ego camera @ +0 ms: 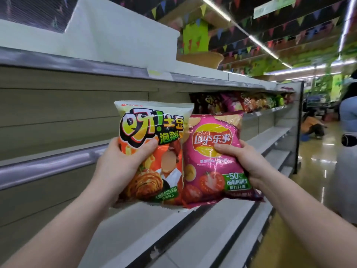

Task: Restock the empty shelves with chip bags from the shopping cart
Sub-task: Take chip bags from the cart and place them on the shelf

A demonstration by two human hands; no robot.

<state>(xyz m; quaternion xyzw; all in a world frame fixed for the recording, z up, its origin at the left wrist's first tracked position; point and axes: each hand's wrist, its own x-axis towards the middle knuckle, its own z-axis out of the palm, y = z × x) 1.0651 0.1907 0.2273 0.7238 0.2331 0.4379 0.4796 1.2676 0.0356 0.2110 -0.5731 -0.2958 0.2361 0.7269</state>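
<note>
Left hand grips the orange kimchi-flavour chip bag, right hand the pink Lay's bag; each hand's fingers are hidden behind its bag, only thumbs showing, above the blurred shelf.

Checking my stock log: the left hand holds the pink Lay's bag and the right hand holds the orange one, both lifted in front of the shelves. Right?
Not quite: the bags are swapped. The head view shows the left hand holding the orange bag and the right hand holding the pink Lay's bag, both lifted in front of the shelves.
</note>
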